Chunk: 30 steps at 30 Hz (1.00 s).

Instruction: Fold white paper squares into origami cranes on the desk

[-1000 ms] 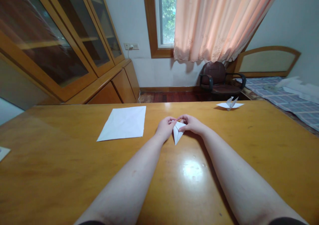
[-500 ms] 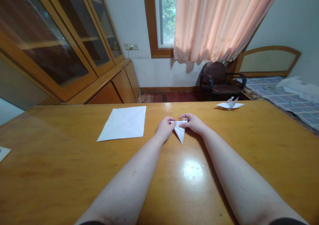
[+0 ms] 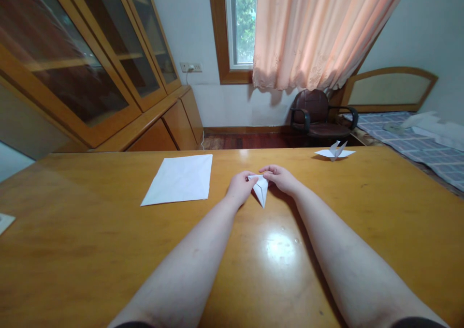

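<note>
A small piece of folded white paper (image 3: 261, 191) is between my hands near the middle of the table, its narrow point toward me and its wide edge away. My left hand (image 3: 240, 185) pinches the upper left corner, thumb on top. At the upper right corner, my right hand (image 3: 281, 177) has its thumb and fingers closed on the paper's edge. A crease line runs down the paper's face. The fingertips beneath the paper are hidden.
White paper sheets (image 3: 179, 180) lie flat to the left. A folded paper crane (image 3: 335, 152) stands at the far right of the wooden table (image 3: 108, 250). Beyond the table are an armchair (image 3: 315, 110), a bed (image 3: 409, 134) and a glass-doored cabinet (image 3: 159, 110).
My right thumb has shifted up to the paper's right corner, which now looks folded in. The paper appears narrower, and its point has moved slightly left. My left hand has kept its grip.
</note>
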Tool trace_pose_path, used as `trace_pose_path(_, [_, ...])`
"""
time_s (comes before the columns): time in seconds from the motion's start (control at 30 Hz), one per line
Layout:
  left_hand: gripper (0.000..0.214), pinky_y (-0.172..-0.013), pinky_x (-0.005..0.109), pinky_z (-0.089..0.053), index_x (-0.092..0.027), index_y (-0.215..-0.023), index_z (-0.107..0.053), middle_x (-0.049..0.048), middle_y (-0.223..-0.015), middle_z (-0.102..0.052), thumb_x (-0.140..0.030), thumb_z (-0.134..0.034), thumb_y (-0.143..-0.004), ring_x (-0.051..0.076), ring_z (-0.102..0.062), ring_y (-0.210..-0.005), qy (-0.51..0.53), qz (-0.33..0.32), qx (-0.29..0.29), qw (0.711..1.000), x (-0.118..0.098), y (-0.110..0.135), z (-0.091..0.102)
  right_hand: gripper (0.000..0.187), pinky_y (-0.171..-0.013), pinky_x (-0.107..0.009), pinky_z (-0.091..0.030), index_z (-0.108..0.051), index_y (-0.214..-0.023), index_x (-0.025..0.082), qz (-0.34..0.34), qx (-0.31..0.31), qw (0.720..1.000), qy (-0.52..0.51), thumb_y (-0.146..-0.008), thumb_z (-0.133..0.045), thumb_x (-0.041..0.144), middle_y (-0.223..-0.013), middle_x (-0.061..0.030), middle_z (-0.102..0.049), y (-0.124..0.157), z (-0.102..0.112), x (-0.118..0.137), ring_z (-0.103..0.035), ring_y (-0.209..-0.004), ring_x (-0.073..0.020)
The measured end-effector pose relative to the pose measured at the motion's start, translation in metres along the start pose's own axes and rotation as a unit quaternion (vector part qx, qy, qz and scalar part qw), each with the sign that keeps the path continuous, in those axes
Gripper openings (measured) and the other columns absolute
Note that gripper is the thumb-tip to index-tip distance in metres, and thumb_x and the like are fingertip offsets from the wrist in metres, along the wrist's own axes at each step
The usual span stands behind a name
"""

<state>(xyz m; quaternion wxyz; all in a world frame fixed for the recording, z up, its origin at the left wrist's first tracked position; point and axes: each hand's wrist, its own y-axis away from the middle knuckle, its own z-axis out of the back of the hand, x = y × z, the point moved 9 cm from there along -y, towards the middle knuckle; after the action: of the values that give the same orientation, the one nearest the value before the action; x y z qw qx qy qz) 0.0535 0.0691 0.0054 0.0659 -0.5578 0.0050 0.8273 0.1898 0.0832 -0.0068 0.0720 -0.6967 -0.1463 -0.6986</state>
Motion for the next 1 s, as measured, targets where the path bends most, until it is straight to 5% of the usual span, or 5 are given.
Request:
trace_pose_path(0.57, [0.027,-0.058,0.024,-0.039,-0.017,-0.077,-0.067,0.0018,-0.071,-0.066,-0.043,-0.066,-0.069,0.016,-0.059,-0.067,-0.055,0.033,-0.020,0.998,-0.001,0.003,0.007,0.041,-0.054,-0.023,-0.041,-0.059,-0.092,0.016,0.010,-0.015,0.999,0.030,-0.058,-0.079,0.030,-0.057,0.0041,-0.060,0.001,0.003,-0.001,-0.054,-0.052,-0.0102])
trace_pose_path(0.77, [0.022,-0.059,0.024,-0.041,-0.017,-0.077,-0.067,0.0020,-0.072,-0.067,-0.038,-0.065,-0.071,0.015,-0.059,-0.068,-0.039,0.029,-0.024,0.999,0.002,0.002,0.006,0.032,-0.051,-0.024,-0.040,-0.058,-0.068,0.015,0.010,-0.026,0.993,0.113,-0.060,-0.076,0.041,-0.055,0.0003,-0.059,0.003,0.003,0.002,-0.053,-0.052,-0.0114])
trace_pose_path(1.0, [0.020,-0.060,0.025,-0.041,-0.017,-0.078,-0.068,0.0029,-0.073,-0.068,-0.036,-0.062,-0.074,0.016,-0.060,-0.068,-0.042,0.033,-0.033,0.998,0.008,0.000,0.006,0.024,-0.053,-0.024,-0.041,-0.061,-0.068,0.016,0.015,-0.019,0.992,0.127,-0.068,-0.069,0.039,-0.055,-0.0003,-0.059,0.000,0.005,-0.001,-0.054,-0.053,-0.0124])
